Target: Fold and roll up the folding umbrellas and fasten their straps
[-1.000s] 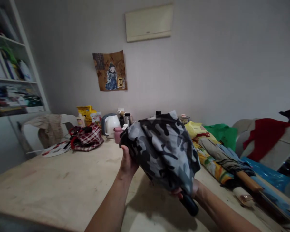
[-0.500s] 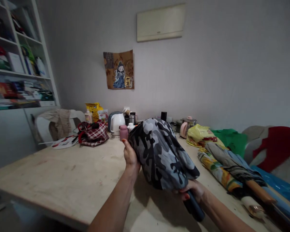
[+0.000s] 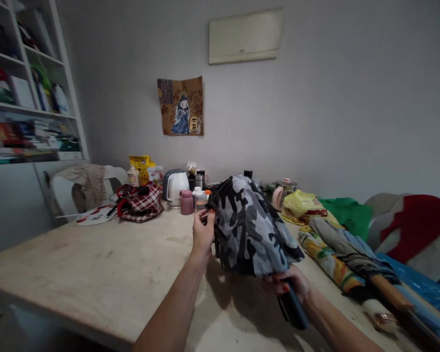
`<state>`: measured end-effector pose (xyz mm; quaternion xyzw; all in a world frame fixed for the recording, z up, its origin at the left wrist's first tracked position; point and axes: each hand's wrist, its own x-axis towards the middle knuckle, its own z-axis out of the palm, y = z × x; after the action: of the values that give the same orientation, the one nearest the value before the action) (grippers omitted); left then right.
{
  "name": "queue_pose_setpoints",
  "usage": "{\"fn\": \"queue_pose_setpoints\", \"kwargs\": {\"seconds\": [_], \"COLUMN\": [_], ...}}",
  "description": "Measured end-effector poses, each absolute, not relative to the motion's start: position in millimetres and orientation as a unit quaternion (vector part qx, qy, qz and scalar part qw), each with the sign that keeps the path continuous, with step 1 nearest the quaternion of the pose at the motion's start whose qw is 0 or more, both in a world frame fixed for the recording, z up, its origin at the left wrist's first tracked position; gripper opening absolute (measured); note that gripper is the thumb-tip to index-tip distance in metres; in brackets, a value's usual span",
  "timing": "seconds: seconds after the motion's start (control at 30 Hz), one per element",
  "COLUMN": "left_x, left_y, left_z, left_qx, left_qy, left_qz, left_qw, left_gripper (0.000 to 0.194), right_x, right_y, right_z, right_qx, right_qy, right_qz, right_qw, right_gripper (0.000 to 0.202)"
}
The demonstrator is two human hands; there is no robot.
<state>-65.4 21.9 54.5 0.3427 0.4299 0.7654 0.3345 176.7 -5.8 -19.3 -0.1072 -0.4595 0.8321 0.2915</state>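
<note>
A grey, black and white camouflage umbrella point(image 3: 247, 227) is held above the table, its canopy loose and partly folded. My right hand point(image 3: 288, 283) is closed round the shaft just under the canopy, with the black handle point(image 3: 293, 307) sticking out below it toward me. At the canopy's left edge, my left hand point(image 3: 204, 230) pinches the fabric between thumb and fingers. Part of the right hand's fingers is hidden beneath the cloth.
Several folded umbrellas point(image 3: 337, 261) lie on the right of the table point(image 3: 106, 264). Along the back stand a white kettle point(image 3: 178, 188), a pink cup point(image 3: 186, 202), bottles and a yellow bag point(image 3: 306, 205). A checked bag point(image 3: 143, 203) sits at the left.
My left hand has shifted from lying flat against the canopy's side to pinching its edge. The canopy's left side has drawn slightly right; the right hand keeps its hold.
</note>
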Motion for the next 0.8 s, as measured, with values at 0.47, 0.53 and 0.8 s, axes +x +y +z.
{"fn": "queue_pose_setpoints", "kwargs": {"seconds": [0.47,0.53,0.8], "left_x": [-74.8,-69.9,-38.4], "left_y": [10.3,8.6,-20.2], "left_z": [63.0,60.3,61.4], "left_qx": [0.390,0.391,0.501], "left_qy": [0.513,0.459,0.274], "left_qz": [0.630,0.662,0.611], "left_qw": [0.434,0.446,0.548], "left_gripper": [0.044,0.045,0.071], "right_x": [188.6,189.4,177.4], "right_y": [-2.6,-2.3,-13.7], "right_z": [20.2,21.1,21.2], "right_qx": [-0.167,-0.196,-0.408], "right_qy": [-0.492,-0.503,-0.555], "right_qz": [0.766,0.741,0.611], "right_qw": [0.378,0.400,0.390], "right_gripper": [0.022,0.023,0.027]}}
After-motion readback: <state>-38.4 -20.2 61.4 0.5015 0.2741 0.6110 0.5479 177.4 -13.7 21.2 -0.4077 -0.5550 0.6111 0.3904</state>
